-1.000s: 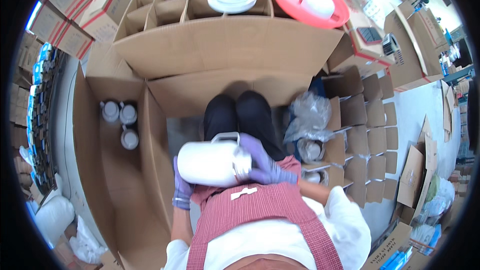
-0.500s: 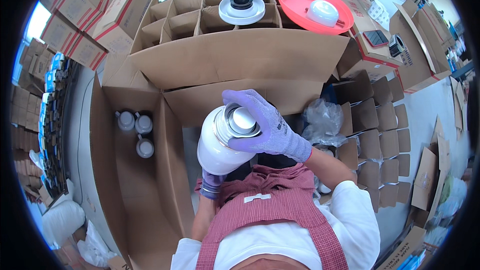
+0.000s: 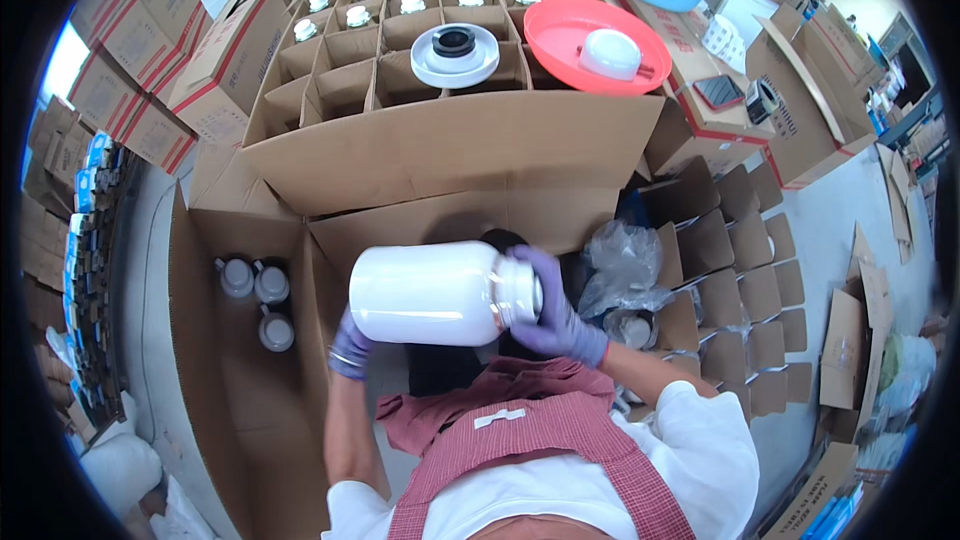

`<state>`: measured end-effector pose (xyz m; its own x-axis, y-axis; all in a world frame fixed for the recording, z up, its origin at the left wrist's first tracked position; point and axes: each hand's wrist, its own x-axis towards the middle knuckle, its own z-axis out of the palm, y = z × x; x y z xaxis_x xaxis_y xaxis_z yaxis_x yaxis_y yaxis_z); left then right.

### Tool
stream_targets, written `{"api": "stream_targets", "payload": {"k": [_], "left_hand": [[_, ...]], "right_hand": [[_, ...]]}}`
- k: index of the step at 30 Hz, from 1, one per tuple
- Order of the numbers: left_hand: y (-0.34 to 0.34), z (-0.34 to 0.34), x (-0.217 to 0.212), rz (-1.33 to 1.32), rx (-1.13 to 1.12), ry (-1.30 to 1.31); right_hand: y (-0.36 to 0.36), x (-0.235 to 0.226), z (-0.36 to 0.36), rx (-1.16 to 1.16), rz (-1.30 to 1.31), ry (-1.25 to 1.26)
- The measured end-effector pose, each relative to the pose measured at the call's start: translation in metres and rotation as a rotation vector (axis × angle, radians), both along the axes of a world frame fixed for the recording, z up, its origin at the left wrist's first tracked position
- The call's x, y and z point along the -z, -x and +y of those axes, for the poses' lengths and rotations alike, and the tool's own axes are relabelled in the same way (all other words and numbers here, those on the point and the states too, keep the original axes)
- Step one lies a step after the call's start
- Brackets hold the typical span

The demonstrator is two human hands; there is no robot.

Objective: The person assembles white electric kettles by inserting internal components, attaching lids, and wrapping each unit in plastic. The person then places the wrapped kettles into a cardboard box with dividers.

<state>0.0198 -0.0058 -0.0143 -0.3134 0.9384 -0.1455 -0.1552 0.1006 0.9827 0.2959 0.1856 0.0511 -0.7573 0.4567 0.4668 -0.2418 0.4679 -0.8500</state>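
Note:
A glossy white vacuum flask point(image 3: 430, 295) lies on its side in the air before my lap, its narrow neck pointing right. My left hand point(image 3: 352, 338), in a purple glove, supports the base end; most of its fingers are hidden behind the flask. Around the neck, the gloved fingers of my right hand point(image 3: 556, 312) are wrapped. In the open carton point(image 3: 250, 460) at left, several white cups with handles point(image 3: 276, 330) sit at the far end.
Ahead stands a divided carton point(image 3: 455, 145) with several white-capped flasks. On its dividers rest a white round part with a black ring point(image 3: 453, 52) and a red basin point(image 3: 590, 15) holding a white cap. Cardboard dividers point(image 3: 735, 300) and clear plastic bags point(image 3: 622, 258) lie at right.
The flask has tipped from nearly upright to lying sideways, its neck swinging right. My right hand has moved from the top opening to the neck's side; my left has shifted left.

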Motion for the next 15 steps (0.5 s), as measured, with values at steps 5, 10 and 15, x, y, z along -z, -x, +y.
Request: {"api": "stream_targets", "payload": {"k": [5, 10, 15], "left_hand": [[-0.024, 0.073, -0.109, 1.180, 0.363, 0.293], [-0.068, 0.096, -0.032, 1.174, 0.834, 0.302], [-0.055, 0.081, -0.012, 0.834, 0.750, -0.262]], "right_hand": [[-0.014, 0.010, 0.051, -0.208, -0.218, -0.572], [0.123, -0.119, 0.126, 0.156, 0.137, -0.911], [0.240, -0.132, 0.223, 0.115, -0.343, -0.945]]}}
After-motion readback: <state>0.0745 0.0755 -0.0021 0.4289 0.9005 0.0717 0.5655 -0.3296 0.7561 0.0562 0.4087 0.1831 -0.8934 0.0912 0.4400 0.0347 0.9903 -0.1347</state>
